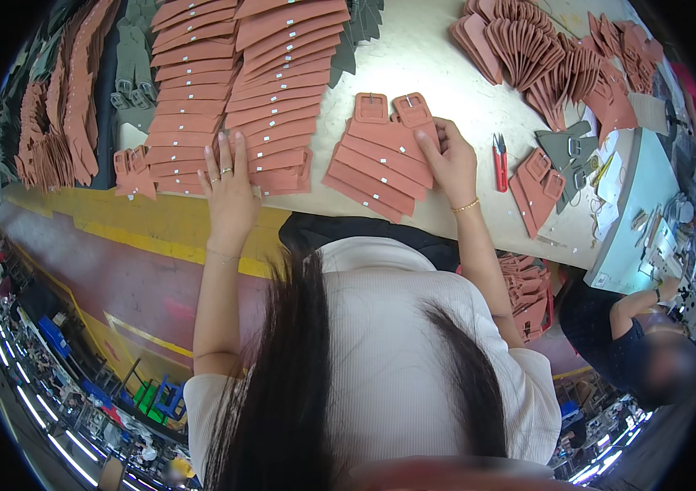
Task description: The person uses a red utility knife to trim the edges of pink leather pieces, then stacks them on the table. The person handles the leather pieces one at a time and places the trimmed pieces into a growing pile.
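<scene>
My left hand [232, 192] lies with its fingers stretched out over the near end of two long rows of overlapping coral pieces [276, 102], each marked with a small white tag. My right hand [453, 168] grips the right edge of a small fanned set of coral pieces [377, 172], thumb on top and the other fingers partly hidden behind. At the far end of that set stand two coral-covered buckles [371, 108]. Red-handled thread snips [501, 168] rest on the table just right of my right hand.
Right of the snips are coral buckle pieces [534, 192] and dark green ones [565, 155]. Coral fans [520, 49] fill the far right. Green and coral stacks [70, 106] line the left. A basket of coral pieces [528, 299] stands below the table edge. A co-worker [622, 327] works at right.
</scene>
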Action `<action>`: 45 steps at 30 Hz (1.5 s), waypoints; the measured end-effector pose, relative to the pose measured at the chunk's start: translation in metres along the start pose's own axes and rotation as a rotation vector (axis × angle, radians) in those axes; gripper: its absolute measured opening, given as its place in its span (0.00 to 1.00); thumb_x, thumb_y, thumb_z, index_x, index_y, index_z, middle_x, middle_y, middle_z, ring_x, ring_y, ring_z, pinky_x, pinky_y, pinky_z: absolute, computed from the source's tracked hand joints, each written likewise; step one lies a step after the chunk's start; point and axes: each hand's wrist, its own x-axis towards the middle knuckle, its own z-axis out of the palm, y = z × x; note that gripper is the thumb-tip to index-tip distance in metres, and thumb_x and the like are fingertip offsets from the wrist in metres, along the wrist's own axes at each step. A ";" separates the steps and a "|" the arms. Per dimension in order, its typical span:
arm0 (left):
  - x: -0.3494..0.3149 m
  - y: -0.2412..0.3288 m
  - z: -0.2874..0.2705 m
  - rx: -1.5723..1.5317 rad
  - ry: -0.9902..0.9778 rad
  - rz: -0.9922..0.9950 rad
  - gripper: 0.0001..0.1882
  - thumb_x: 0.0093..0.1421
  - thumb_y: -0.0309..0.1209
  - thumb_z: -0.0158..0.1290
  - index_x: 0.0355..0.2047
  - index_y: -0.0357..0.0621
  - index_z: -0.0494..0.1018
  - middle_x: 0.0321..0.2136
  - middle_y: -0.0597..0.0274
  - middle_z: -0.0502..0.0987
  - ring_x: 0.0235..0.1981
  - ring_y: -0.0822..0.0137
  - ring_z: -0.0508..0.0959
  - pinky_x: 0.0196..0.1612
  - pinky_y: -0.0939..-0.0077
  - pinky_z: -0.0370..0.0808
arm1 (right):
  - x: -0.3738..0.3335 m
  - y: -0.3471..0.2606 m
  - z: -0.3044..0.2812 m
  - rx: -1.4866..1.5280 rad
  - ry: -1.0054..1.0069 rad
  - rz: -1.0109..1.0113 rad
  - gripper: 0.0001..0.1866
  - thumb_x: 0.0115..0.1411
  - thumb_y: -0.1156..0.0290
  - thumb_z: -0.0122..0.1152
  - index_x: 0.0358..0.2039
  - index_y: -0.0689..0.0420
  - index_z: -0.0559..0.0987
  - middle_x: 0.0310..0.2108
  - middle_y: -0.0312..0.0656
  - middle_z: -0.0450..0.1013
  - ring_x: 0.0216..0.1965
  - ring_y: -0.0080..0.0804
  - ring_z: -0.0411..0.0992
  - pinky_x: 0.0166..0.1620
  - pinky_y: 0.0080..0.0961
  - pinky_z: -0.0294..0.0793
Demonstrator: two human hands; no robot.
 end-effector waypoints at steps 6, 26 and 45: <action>-0.001 -0.001 -0.001 -0.023 0.028 0.004 0.50 0.50 0.26 0.56 0.71 0.54 0.43 0.69 0.50 0.46 0.70 0.41 0.46 0.65 0.36 0.49 | 0.001 -0.001 0.002 0.003 0.010 -0.020 0.21 0.58 0.54 0.64 0.45 0.57 0.78 0.29 0.40 0.79 0.27 0.30 0.77 0.33 0.24 0.75; 0.014 0.002 -0.037 -0.206 0.093 0.094 0.28 0.54 0.27 0.53 0.57 0.35 0.66 0.64 0.42 0.57 0.65 0.44 0.57 0.67 0.52 0.54 | 0.003 0.007 0.003 0.002 0.011 -0.051 0.22 0.59 0.56 0.65 0.45 0.60 0.78 0.29 0.42 0.79 0.26 0.26 0.75 0.31 0.22 0.73; 0.015 0.072 -0.085 -0.461 -0.209 0.083 0.29 0.58 0.41 0.56 0.55 0.34 0.68 0.50 0.42 0.72 0.52 0.46 0.71 0.57 0.58 0.66 | 0.005 0.006 0.003 -0.050 0.048 -0.067 0.20 0.60 0.56 0.63 0.43 0.59 0.79 0.24 0.38 0.76 0.21 0.23 0.70 0.27 0.20 0.70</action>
